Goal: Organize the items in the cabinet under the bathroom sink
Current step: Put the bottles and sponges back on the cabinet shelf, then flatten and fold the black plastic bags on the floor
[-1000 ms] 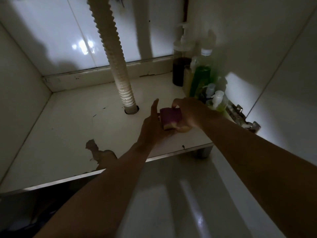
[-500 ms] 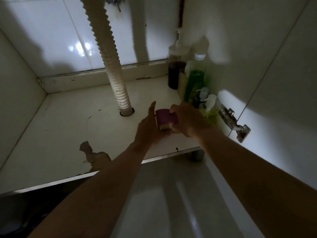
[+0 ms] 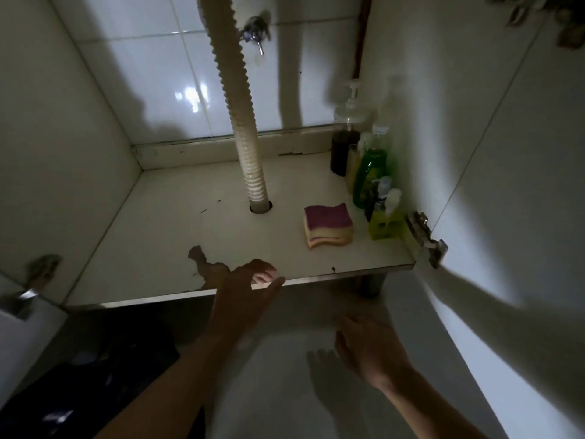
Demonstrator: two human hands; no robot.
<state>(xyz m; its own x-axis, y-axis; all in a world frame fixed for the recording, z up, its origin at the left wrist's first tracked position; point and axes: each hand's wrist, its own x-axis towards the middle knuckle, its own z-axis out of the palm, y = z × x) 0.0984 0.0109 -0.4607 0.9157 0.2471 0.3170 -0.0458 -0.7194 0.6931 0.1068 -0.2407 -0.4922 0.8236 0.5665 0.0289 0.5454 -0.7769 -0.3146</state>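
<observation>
The sponge (image 3: 328, 224) is laid flat on the cabinet floor (image 3: 158, 223), right of the drain hose (image 3: 240, 122), untouched. The left hand (image 3: 243, 293) and right hand (image 3: 370, 346) are held before the hose, fingers loosely apart, empty.

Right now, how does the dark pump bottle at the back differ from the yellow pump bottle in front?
The dark pump bottle is taller and stands in the back corner; the yellow pump bottle is shorter and nearest the front edge. The dark one holds brown liquid, the yellow one yellow-green. Both stand upright by the right wall.
</observation>
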